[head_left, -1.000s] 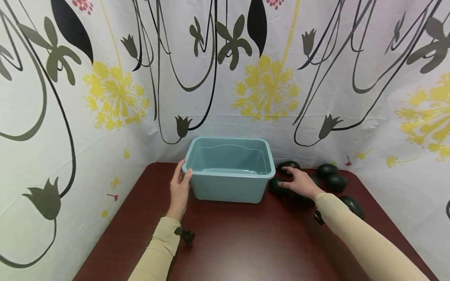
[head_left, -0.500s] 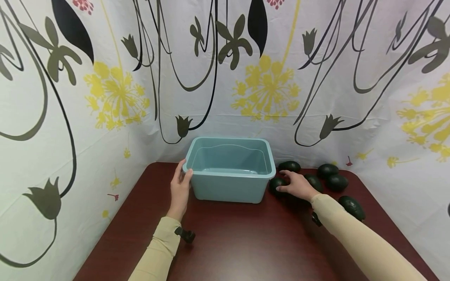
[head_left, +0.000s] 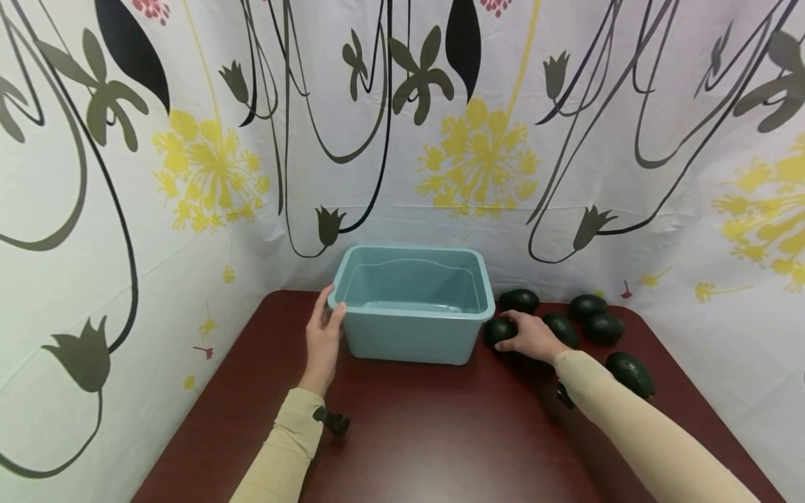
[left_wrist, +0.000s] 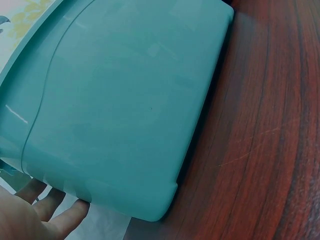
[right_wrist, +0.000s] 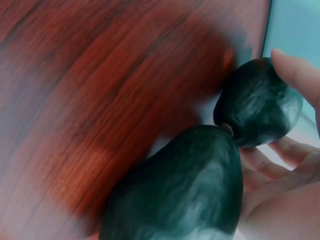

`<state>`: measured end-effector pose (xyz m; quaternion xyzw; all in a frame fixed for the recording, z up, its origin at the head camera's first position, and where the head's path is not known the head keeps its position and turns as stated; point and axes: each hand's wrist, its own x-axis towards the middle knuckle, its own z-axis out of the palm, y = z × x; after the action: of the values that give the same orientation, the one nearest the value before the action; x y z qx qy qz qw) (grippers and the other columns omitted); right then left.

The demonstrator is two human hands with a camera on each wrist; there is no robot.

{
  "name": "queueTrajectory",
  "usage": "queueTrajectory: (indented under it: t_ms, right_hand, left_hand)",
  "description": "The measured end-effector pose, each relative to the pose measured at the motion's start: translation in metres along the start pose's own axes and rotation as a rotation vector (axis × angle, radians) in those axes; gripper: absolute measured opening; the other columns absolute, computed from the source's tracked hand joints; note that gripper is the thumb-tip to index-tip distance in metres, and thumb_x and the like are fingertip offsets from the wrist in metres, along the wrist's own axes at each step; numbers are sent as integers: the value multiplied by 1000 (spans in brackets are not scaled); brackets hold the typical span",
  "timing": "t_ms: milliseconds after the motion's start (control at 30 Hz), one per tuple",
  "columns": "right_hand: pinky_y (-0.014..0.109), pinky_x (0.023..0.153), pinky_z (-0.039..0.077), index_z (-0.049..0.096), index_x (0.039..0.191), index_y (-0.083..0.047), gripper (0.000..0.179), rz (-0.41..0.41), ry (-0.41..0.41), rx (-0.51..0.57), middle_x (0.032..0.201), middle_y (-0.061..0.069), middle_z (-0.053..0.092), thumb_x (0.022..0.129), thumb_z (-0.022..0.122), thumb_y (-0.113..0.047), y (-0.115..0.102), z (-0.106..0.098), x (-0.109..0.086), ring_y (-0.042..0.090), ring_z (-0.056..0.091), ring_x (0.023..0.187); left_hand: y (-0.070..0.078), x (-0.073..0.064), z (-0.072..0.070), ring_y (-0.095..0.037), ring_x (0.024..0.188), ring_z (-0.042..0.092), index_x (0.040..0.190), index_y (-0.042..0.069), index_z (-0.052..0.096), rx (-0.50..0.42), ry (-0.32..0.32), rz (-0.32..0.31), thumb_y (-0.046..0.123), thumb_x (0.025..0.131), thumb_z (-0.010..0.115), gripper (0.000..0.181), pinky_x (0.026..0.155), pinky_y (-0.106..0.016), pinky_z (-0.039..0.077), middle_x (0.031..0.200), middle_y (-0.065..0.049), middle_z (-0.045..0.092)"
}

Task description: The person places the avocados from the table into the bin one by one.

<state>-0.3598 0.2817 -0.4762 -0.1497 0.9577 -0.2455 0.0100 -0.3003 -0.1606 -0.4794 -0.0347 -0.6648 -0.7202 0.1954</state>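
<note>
A light blue plastic bin (head_left: 409,339) stands at the back of the table with nothing showing inside it. My left hand (head_left: 322,349) grips its near left corner, thumb at the front of the rim; in the left wrist view the fingertips (left_wrist: 82,206) press the bin's wall. Right of the bin, my right hand (head_left: 531,338) holds a dark green avocado (head_left: 498,331) between thumb and fingers. The right wrist view shows this avocado (right_wrist: 255,102) with the thumb on one side and fingers beneath. A second avocado (right_wrist: 185,185) lies right beside it, near the palm.
More avocados surround the right hand: one behind it (head_left: 519,300), one by the wrist (head_left: 562,328), a pair further right (head_left: 604,327), and one near the table's right edge (head_left: 631,374). A patterned curtain (head_left: 402,175) hangs close behind the dark red table (head_left: 428,433).
My right hand has moved slightly left and down, and its thumb and fingers have come round the avocado beside the bin. The left hand keeps its place on the bin.
</note>
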Motion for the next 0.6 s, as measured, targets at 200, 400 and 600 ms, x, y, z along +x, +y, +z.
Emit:
queueTrajectory:
  t_ms: [200,400,600]
  right_hand:
    - [59,93,46,53,140,-2,75,0,8,0,129,23,61,79,86,-31,1,2,1,41,58,115]
    - [57,93,47,54,139,-4,74,16,17,3,130,21,61,79,86,-32,3,5,2,39,59,114]
    - [58,92,47,55,139,-4,74,30,26,-15,129,21,62,79,86,-34,5,3,1,39,59,113]
  left_hand:
    - [3,-1,-1,-21,136,44,151,37,44,-11,-18,-26,41,99,64,57,106,-61,37,155,-3,42]
    - [23,-8,1,-24,136,44,154,26,41,-5,-36,-30,35,101,63,59,106,-63,36,156,-11,40]
    - [33,-12,3,-25,137,43,155,26,40,-6,-36,-34,36,101,63,60,106,-64,35,156,-9,40]
